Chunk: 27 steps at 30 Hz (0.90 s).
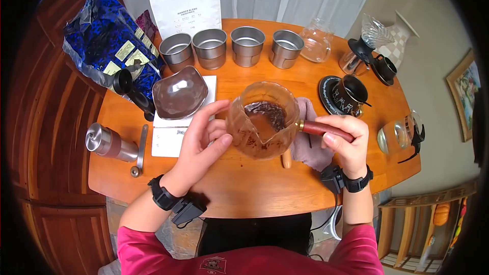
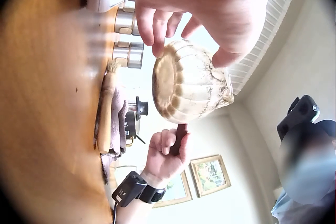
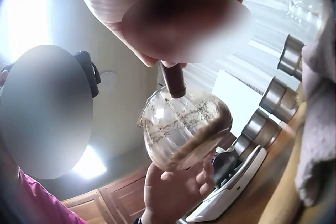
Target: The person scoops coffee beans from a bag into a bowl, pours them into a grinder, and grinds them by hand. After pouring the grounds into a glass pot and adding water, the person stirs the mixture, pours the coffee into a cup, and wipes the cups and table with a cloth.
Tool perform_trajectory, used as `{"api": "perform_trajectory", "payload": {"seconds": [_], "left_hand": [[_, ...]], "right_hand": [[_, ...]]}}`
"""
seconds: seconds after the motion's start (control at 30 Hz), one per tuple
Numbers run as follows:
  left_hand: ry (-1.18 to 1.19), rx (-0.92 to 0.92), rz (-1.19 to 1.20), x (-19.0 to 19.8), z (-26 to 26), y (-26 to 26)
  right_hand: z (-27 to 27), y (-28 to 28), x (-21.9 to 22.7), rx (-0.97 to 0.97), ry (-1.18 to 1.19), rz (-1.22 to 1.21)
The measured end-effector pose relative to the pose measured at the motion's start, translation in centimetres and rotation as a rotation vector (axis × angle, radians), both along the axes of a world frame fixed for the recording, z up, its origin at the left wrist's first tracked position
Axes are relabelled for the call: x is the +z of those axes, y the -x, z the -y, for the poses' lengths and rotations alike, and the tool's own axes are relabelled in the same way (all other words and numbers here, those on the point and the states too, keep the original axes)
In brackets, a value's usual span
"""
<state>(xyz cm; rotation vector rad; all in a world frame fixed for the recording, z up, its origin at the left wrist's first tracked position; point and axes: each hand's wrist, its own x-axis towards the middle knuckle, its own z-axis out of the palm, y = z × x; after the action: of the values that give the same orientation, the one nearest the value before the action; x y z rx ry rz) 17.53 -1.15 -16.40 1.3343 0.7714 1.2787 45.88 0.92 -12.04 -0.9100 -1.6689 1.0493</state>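
A ribbed glass pot (image 1: 262, 145) with brown liquid and dark grounds clinging inside is held above the table, its spout toward the person. The right hand (image 1: 349, 145) grips its dark red wooden handle (image 1: 326, 129). At the pot's other side the left hand (image 1: 204, 142) has its fingers and thumb spread, close to the glass; whether they touch it I cannot tell. The left wrist view shows the pot's base (image 2: 167, 81) below the left hand (image 2: 210, 9). In the right wrist view the left palm (image 3: 173, 190) is beneath the pot (image 3: 184, 129).
Four metal cups (image 1: 248, 56) line the back. A brown dish (image 1: 180, 94) sits on a white scale (image 1: 165, 142), left, beside a grinder (image 1: 109, 142). Right are a grey cloth (image 1: 308, 147), a black cup (image 1: 351, 90) on a saucer, a glass dripper (image 1: 374, 33) and a glass pot (image 1: 395, 136).
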Motion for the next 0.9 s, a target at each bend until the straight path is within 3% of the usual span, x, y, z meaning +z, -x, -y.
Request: {"api": "perform_trajectory", "payload": {"seconds": [0.13, 0.23, 0.37, 0.47, 0.6, 0.9], "left_hand": [[-0.01, -0.019, 0.051, -0.3, -0.1, -0.1], [-0.013, -0.018, 0.034, -0.2, -0.1, -0.1], [-0.034, 0.003, 0.072, -0.1, -0.1, -0.3], [-0.038, -0.001, 0.106, -0.5, -0.1, -0.1], [-0.034, -0.05, 0.084, -0.3, -0.1, 0.1], [-0.101, -0.035, 0.093, -0.3, 0.1, 0.0]], "right_hand": [[0.1, 0.5, -0.1, -0.077, -0.047, -0.031], [-0.2, -0.4, -0.1, -0.08, 0.029, -0.053], [0.0, 0.1, -0.6, -0.024, -0.105, 0.038], [0.0, 0.1, -0.6, -0.107, -0.13, 0.052], [-0.1, -0.5, -0.3, -0.079, -0.102, 0.016], [-0.4, -0.1, -1.0, -0.066, -0.375, 0.048]]}}
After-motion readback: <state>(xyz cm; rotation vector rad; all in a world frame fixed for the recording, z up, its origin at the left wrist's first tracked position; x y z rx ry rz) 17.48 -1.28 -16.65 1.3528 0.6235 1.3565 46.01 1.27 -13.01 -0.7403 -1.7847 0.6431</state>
